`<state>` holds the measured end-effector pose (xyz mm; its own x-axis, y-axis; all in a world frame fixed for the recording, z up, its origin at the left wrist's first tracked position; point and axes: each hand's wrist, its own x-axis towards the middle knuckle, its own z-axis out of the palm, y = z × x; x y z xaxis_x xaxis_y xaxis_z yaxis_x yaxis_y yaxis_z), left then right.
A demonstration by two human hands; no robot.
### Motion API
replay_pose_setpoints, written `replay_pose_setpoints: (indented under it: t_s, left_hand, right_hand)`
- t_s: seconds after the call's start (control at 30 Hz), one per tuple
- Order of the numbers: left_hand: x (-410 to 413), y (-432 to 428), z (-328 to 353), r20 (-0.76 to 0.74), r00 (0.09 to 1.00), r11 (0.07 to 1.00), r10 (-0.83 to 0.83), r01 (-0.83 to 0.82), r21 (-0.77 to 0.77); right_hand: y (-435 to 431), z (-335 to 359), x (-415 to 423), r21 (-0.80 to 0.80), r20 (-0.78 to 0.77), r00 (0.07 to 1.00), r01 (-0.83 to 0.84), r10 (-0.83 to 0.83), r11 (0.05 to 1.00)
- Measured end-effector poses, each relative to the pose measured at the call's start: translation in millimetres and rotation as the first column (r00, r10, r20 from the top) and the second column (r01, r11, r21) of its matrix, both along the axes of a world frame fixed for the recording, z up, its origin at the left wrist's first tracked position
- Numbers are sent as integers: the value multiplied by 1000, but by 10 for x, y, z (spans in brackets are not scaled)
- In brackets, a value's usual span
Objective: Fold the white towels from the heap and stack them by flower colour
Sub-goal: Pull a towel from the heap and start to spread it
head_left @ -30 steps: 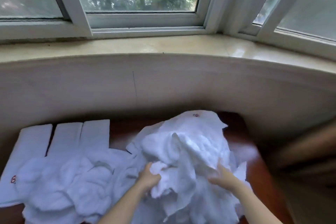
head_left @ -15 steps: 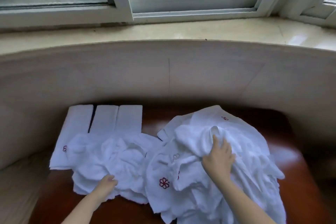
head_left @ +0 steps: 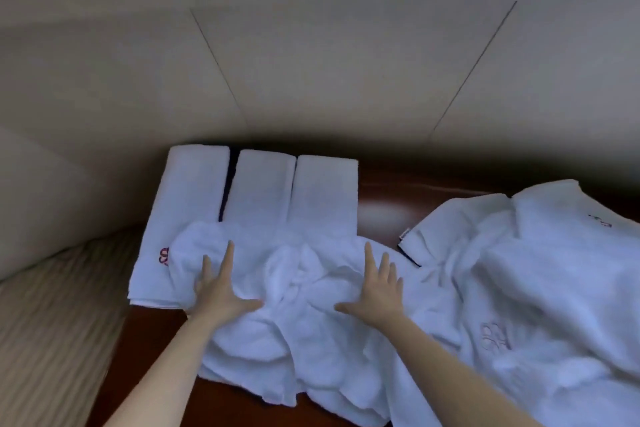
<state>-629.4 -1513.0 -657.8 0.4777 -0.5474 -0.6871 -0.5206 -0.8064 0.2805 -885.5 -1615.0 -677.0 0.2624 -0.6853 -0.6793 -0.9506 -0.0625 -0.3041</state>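
Spreading a crumpled towel (head_left: pixel 298 291) flat ahead of the first fold.

Left hand (head_left: pixel 218 291) and right hand (head_left: pixel 377 295) laid palm-down on it, fingers straight and splayed, gripping nothing. Lies on the dark brown table (head_left: pixel 381 191), overlapping three folded stacks (head_left: pixel 259 187) behind, beside the heap (head_left: pixel 540 288). Best swept outward toward the corners, clear of the stacks, with the flower colour checked before folding.
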Motion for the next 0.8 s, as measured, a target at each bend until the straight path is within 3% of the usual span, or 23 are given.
replay_pose_setpoints:
  t_s: [0.1,0.2,0.3,0.37,0.43,0.5,0.63,0.8]
  left_hand:
    - [-106,96,-331,-20,990,990,-138,137,-20]
    - [-298,257,-414,-50,996,996,-74,71,-60]
    - [-516,465,-289,-271,958,995,97,-92,31]
    - [-710,660,-128,-442,846,954,298,-273,122]
    - [-916,839,54,-500,731,880,464,-446,165]
    - [-1099,958,238,-491,679,820,545,-554,144]
    - [-1425,953,769,-527,653,790,543,-611,57]
    - [-1929,529,1829,-660,654,824,369,-559,-93]
  right_hand:
    - [99,-325,217,54,-12,1000,-1,2,999]
    - [355,-404,259,11,-55,998,-9,10,1000]
    - [625,-224,212,145,-25,1000,21,-17,989]
    - [743,19,105,262,28,1000,-20,13,965]
    - [839,289,-14,345,95,995,-70,39,936]
    - [912,626,-105,403,200,980,-84,2,911]
    - [905,1417,-385,311,318,948,-83,-21,947]
    - [584,2579,-1026,64,275,961,-3,-15,998]
